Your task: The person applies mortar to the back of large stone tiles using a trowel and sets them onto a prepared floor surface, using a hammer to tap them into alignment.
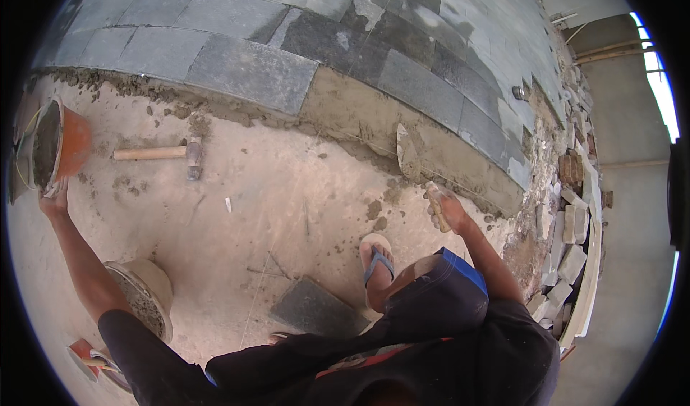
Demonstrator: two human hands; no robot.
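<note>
At the far left my left hand [54, 196] grips the near rim of an orange bucket [75, 144], which looks tipped on its side with grey mortar inside. My right hand [447, 207] is closed round the wooden handle of a trowel [406, 149]. The blade of that trowel, smeared with mortar, points away from me over the near edge of a spread mortar bed [345, 109]. Grey stone tiles [251, 71] border this bed on its far and left sides.
A hammer [192, 158] lies on the dusty floor beside the orange bucket. Below my left forearm stands a pale bucket [154, 285] of mortar. One loose dark tile [316, 309] rests near my sandalled foot [377, 262]. Broken blocks [573, 222] are heaped along the right.
</note>
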